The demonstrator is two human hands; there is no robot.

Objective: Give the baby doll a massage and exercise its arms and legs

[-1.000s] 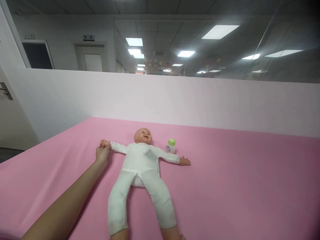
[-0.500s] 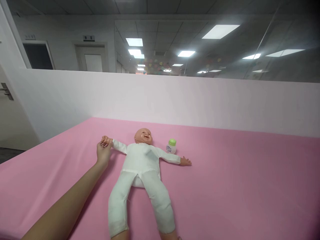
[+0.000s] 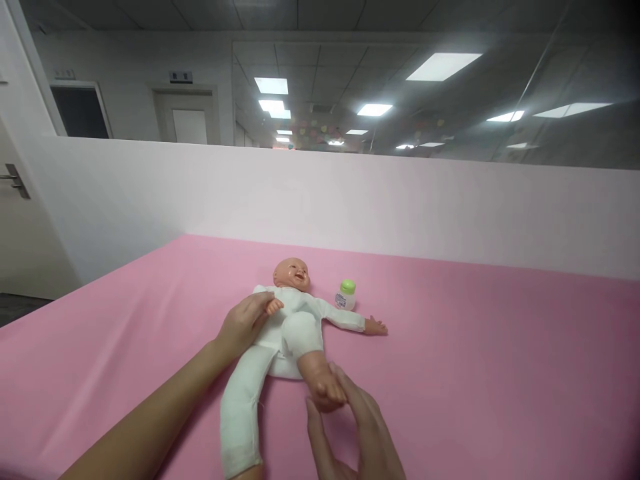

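Observation:
A baby doll [image 3: 295, 303] with a white cloth body lies on its back on a pink sheet [image 3: 475, 373], head at the far end. My left hand [image 3: 240, 327] is closed round one of its arms, which is folded across the chest with the small fingers showing past mine. With thumb and fingers, my right hand [image 3: 360, 427] grips the doll's foot [image 3: 325, 390] from both sides. That leg is raised and bent toward the belly; the other lies stretched out. The doll's second arm reaches out to the right.
Beside the doll's shoulder stands a small clear jar [image 3: 346, 297] with a green lid and a label. A low white wall [image 3: 375, 200] borders the far side, with glass above it. A door with a handle [image 3: 17, 180] is at far left.
My left hand has brought the doll's arm from outstretched to across its chest. My right hand has come into view and holds the foot, and that leg is now lifted and bent.

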